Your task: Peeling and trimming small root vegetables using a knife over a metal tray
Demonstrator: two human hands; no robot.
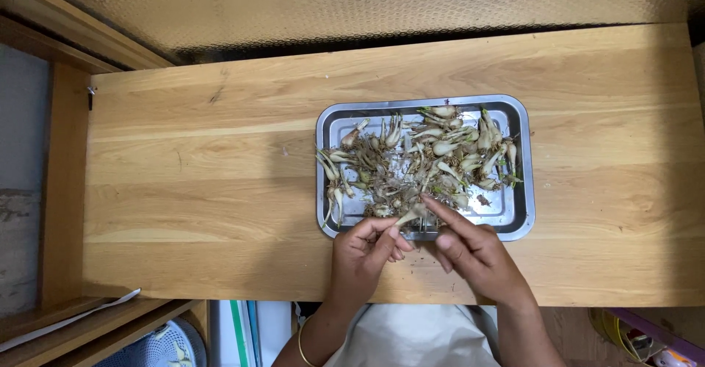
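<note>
From the head camera, you look straight down on a wooden table (220, 191) with a shallow metal tray (514, 216) set right of centre. The tray holds a loose heap of small bulbs (426, 157), pale, with green-tinged necks and dry tangled roots.

Your left hand (361, 253) sits at the tray's near rim, fingers closed together on a single bulb (411, 214), which it holds just over that edge. Your right hand (474, 253) is right beside it, index finger stretched out and touching the same bulb; its other fingers are curled in, clamped on nothing that shows.

The bulb looks light and firm in the body, with thin papery skin and brittle, wiry roots that would likely tear off easily. Judging by its shape, the plump pale middle is the safest place to pinch; the slim neck seems likelier to bend or snap.

A gold bangle (301, 345) circles your left wrist. A white basket (158, 346) sits below the table's near left edge.
</note>
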